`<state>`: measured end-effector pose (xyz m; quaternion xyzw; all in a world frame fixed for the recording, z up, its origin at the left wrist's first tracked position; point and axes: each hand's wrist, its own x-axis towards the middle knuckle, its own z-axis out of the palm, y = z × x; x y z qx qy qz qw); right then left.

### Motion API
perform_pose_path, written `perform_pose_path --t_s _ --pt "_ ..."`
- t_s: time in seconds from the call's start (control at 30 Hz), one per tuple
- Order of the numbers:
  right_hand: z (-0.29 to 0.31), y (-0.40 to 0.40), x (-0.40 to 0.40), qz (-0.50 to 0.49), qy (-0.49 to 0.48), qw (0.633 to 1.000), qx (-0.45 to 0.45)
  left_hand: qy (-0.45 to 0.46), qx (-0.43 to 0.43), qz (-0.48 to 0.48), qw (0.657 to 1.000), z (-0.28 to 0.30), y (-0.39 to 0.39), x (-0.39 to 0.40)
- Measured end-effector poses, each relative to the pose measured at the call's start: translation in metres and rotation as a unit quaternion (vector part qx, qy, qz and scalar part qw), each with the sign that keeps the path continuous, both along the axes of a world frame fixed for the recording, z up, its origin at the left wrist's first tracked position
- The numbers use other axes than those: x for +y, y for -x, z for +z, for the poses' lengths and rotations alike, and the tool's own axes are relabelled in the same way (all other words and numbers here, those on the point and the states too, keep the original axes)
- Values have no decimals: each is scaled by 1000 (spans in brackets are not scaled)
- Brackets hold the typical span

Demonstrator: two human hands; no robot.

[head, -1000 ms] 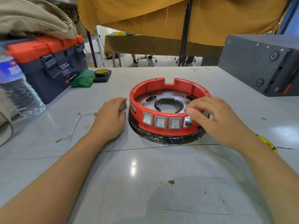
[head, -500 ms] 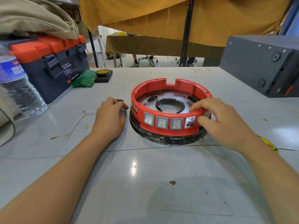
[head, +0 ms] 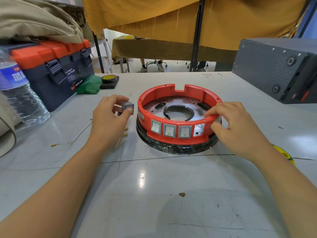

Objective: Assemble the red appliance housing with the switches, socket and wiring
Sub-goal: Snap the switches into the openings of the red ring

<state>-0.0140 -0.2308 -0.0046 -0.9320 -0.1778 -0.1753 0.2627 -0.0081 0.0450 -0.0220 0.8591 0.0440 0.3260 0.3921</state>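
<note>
The red ring-shaped housing (head: 173,91) sits on a black base in the middle of the table, with a metal plate inside. Three grey rocker switches (head: 169,130) are set in its front wall, and an unfilled cut-out shows metal to their right. My left hand (head: 109,117) holds a loose grey switch (head: 128,106) between thumb and fingers, just left of the housing. My right hand (head: 235,127) pinches the housing's right front rim beside the cut-out. A white wire (head: 80,133) and small brass terminals (head: 126,131) lie on the table by my left wrist.
A blue and orange toolbox (head: 54,69) and a water bottle (head: 18,93) stand at the left. A green bag (head: 89,85) and a tape roll (head: 109,79) lie behind my left hand. A grey metal case (head: 277,69) fills the right. A yellow tape roll (head: 283,154) lies under my right forearm.
My left hand has lifted off the table and turned, bringing the loose grey switch up into view. My right hand shifted from covering the cut-out to gripping the rim beside it.
</note>
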Motion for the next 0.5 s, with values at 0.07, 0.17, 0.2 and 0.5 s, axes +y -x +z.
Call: perform_pose_path --t_s 0.07,0.17,0.2,0.5 --pt "-1 0 1 8 3 1000 -2 42 -31 -20 998 6 5 -3" --pt "-3 -1 0 27 2 1000 -12 102 -59 -77 990 16 13 -7" --pt "-4 -2 0 33 3 999 -14 118 -63 -102 986 19 15 -9" --pt "-7 3 16 68 -2 997 -36 93 -33 -276 956 25 36 -33"
